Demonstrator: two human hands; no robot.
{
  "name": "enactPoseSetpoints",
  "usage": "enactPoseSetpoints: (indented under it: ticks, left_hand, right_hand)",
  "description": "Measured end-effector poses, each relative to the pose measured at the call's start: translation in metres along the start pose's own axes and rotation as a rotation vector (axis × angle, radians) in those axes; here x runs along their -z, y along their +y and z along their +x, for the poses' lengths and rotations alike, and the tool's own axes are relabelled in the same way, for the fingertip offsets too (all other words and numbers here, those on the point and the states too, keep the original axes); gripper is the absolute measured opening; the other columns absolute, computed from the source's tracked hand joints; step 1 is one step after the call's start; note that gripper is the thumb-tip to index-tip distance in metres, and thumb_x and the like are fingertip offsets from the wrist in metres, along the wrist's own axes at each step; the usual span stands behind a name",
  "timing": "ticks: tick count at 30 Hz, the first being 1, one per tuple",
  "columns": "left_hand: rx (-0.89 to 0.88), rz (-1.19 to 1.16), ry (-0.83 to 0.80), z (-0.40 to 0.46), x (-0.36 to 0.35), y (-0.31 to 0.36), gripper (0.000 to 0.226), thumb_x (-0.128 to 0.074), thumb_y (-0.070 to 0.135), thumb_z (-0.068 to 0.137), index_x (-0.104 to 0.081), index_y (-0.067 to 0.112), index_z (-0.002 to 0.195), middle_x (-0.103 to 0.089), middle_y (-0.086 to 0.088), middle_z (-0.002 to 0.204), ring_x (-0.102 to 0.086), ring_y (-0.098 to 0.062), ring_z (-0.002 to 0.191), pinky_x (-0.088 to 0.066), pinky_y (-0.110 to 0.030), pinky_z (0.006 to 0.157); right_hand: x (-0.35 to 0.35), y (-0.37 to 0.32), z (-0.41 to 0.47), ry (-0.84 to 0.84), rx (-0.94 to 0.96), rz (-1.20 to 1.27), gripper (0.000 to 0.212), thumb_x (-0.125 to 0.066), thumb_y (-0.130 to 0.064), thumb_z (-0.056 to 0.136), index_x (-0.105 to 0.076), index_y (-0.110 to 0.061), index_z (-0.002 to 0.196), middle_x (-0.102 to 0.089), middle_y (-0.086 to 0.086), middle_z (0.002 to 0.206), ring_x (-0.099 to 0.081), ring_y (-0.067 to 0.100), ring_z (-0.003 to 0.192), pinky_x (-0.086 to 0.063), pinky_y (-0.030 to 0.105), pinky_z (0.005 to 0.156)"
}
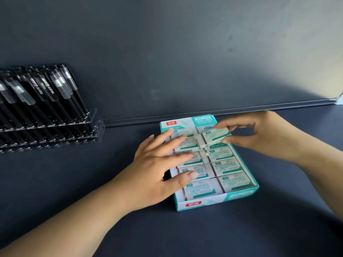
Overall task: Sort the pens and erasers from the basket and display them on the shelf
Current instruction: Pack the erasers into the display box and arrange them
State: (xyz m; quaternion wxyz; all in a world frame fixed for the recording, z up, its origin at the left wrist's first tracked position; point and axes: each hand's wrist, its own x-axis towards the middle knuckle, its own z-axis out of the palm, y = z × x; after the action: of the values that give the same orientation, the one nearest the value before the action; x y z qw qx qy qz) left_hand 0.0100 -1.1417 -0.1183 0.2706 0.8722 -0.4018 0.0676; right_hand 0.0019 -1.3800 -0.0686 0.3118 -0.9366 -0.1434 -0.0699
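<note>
Far out past the left hand, at the left edge of the shelf [74, 182], a clear acrylic holder [92, 127] carries a leaning row of black pens [46, 93]; that half of the sorting looks done, so the step in hand appears to be the erasers.

The left hand [157, 169] lies flat with its fingers straight and spread, pressing down on the left column of wrapped erasers [189, 158] inside the teal display box [204, 204]. It grips nothing; it seems to be steadying the packed pieces and the box itself.

Just to the right of those fingertips, at the far end of the right column, the right hand [263, 136] pinches a single eraser [215, 135] between thumb and forefinger. This eraser is tilted, its near-left end touching its neighbours in the box while the held end rides higher, so it is not yet seated. The other fingers curl loosely behind.

The box sits on the shelf between the two forearms, its rows otherwise filled as far as can be seen. The basket is not in view.

The next move, as I judge it, calls for lowering the raised end so the eraser drops level into the far-right slot, while the left hand keeps the adjoining pieces from lifting or sliding. A tight fit could jam the eraser or push its neighbour up.
</note>
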Motion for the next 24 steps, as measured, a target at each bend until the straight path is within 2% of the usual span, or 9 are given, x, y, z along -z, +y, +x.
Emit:
enactPoseSetpoints:
  ticks: [2,3,5,8,12,15,19,24]
  left_hand:
    - [0.044,0.01,-0.059,0.0,0.0,-0.002,0.075,-0.005,0.084,0.071,-0.029,0.042,0.128,-0.004,0.036,0.134,0.009,0.016,0.129,0.012,-0.015,0.108]
    - [0.053,0.017,-0.071,-0.001,0.001,-0.002,0.074,-0.004,0.085,0.069,-0.026,0.044,0.127,-0.003,0.037,0.133,0.01,0.017,0.129,0.013,-0.01,0.106]
    - [0.065,-0.013,-0.087,0.0,0.002,-0.001,0.067,-0.008,0.085,0.07,-0.024,0.051,0.125,-0.006,0.039,0.133,0.007,0.019,0.13,0.008,-0.005,0.106]
    - [0.066,-0.018,-0.121,0.0,0.005,0.001,0.058,-0.016,0.085,0.069,-0.013,0.057,0.119,-0.005,0.043,0.13,0.011,0.028,0.124,0.006,0.002,0.101]
    - [0.054,0.003,-0.141,0.0,0.005,-0.001,0.06,-0.006,0.085,0.069,-0.007,0.054,0.121,-0.001,0.042,0.131,0.013,0.027,0.125,0.008,0.0,0.102]
    - [0.058,-0.004,-0.142,0.0,0.004,-0.001,0.061,-0.004,0.085,0.068,-0.007,0.055,0.12,-0.001,0.042,0.131,0.013,0.027,0.124,0.008,0.001,0.102]
    - [0.06,0.003,-0.143,-0.001,0.004,-0.001,0.065,-0.002,0.085,0.067,-0.005,0.051,0.123,0.001,0.041,0.132,0.015,0.027,0.124,0.009,0.002,0.1]
    - [0.064,-0.007,-0.128,-0.001,0.003,0.0,0.067,-0.01,0.084,0.069,-0.004,0.048,0.125,0.0,0.04,0.133,0.015,0.025,0.125,0.008,0.003,0.099]
  right_hand:
    - [-0.003,0.001,0.0,-0.022,-0.004,-0.037,0.038,-0.073,-0.015,0.074,-0.056,-0.048,0.082,-0.063,-0.023,0.087,-0.053,-0.015,0.082,-0.036,0.003,0.077]
    - [-0.004,0.002,0.0,-0.031,-0.008,-0.049,0.037,-0.073,-0.015,0.074,-0.055,-0.047,0.079,-0.063,-0.021,0.089,-0.052,-0.012,0.084,-0.036,0.004,0.078]
    - [-0.006,0.003,0.0,-0.041,-0.019,-0.057,0.035,-0.073,-0.016,0.074,-0.053,-0.045,0.076,-0.062,-0.02,0.093,-0.052,-0.006,0.087,-0.036,0.006,0.079]
    - [-0.005,0.004,-0.001,-0.043,0.0,-0.083,0.035,-0.072,-0.019,0.075,-0.051,-0.047,0.077,-0.06,-0.023,0.096,-0.049,-0.006,0.09,-0.031,0.0,0.074]
    - [-0.008,0.008,0.001,-0.064,0.028,-0.038,0.033,-0.074,-0.02,0.072,-0.054,-0.046,0.079,-0.051,-0.037,0.098,-0.045,-0.018,0.096,-0.026,-0.005,0.08]
    - [-0.01,0.014,0.003,-0.057,0.038,0.006,0.031,-0.074,-0.019,0.071,-0.055,-0.043,0.079,-0.049,-0.036,0.103,-0.043,-0.024,0.095,-0.025,-0.004,0.084]
    - [-0.015,0.018,0.005,-0.065,0.003,0.095,0.03,-0.072,-0.016,0.073,-0.054,-0.039,0.08,-0.047,-0.031,0.11,-0.045,-0.009,0.107,-0.026,0.002,0.093]
    - [-0.018,0.021,0.007,-0.062,-0.029,0.148,0.026,-0.072,-0.014,0.074,-0.055,-0.033,0.082,-0.052,-0.029,0.109,-0.049,0.002,0.114,-0.032,0.02,0.103]
